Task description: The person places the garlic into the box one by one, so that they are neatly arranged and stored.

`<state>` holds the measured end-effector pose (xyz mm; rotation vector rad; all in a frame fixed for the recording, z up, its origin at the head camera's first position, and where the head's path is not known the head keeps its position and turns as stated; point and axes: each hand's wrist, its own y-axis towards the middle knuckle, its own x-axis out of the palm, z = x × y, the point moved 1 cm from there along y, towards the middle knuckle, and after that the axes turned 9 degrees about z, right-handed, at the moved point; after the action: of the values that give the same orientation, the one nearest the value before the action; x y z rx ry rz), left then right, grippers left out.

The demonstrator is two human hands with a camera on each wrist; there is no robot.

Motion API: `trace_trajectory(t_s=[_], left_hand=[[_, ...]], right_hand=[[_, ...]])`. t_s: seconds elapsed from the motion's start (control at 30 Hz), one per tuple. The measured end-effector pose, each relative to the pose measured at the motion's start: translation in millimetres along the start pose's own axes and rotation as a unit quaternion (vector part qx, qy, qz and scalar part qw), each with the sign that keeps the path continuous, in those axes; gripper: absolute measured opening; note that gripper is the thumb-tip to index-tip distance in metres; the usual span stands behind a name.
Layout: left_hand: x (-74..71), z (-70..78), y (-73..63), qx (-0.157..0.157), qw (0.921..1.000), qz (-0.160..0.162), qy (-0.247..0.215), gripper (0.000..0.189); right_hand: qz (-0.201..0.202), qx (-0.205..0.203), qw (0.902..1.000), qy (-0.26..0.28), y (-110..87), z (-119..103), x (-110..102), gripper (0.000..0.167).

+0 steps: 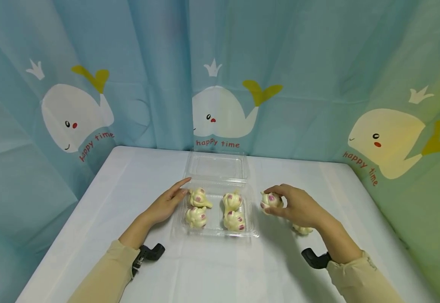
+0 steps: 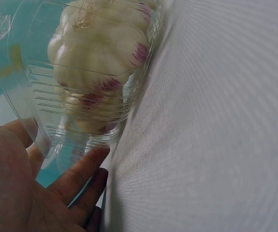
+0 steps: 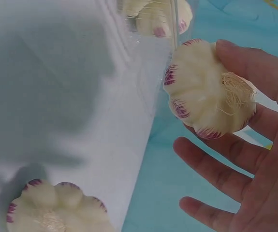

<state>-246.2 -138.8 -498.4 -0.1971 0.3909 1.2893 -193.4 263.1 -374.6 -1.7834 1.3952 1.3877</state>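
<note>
My right hand (image 1: 302, 207) pinches a garlic bulb (image 3: 197, 89), cream with purple streaks, between thumb and fingers, just right of a clear plastic clamshell box (image 1: 215, 216). Roots on the held bulb face the right wrist camera. With fingers extended, my left hand (image 1: 164, 206) rests against the box's left side; in the left wrist view its fingertips touch or nearly touch the ridged wall. Inside the box, two garlic bulbs (image 1: 196, 217) lie on the left and two more bulbs (image 1: 234, 220) on the right. The middle between them shows bare plastic.
Another garlic bulb (image 3: 56, 208) lies on the white-covered table (image 1: 212, 269), partly hidden below my right hand in the head view. The box's hinged lid (image 1: 217, 166) lies folded back toward the whale-print curtain (image 1: 159, 84) behind the table.
</note>
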Motion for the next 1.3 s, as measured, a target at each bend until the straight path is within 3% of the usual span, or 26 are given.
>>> trace_trajectory(t_s=[0.53,1.3], left_hand=[[0.5,1.5,1.3,0.005,1.0000,0.004,0.000,0.055],[0.9,0.7,-0.9,0.000,1.0000,0.003,-0.001,0.053]], right_hand=[[0.001,-0.015,0.9999,-0.003,17.4,-21.5,-3.9,0.051],[-0.029,-0.051,0.9983,-0.004,36.2,-49.3,3.2,0.047]])
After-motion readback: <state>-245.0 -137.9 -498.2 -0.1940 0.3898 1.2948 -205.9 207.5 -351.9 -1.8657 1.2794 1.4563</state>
